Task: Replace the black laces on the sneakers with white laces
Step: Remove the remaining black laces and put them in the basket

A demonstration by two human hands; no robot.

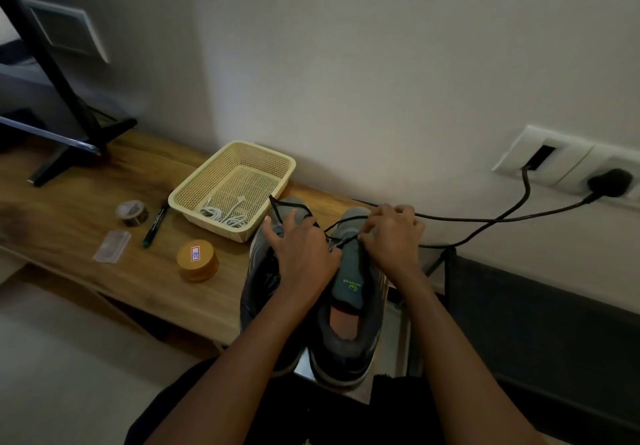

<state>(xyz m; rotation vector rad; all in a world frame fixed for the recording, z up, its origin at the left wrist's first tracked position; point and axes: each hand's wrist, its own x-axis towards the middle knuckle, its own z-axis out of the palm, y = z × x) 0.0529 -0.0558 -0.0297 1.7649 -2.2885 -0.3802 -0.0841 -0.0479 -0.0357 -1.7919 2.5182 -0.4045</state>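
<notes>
Two-handed unlacing, apparently: left hand rests open on one sneaker, right hand pinches the black lace, which probably needs drawing out next.

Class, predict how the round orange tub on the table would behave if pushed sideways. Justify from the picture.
The orange tub stands flat and squat on the wooden table, so it would probably slide, not tip. Laid on its round wall, it might roll.
</notes>
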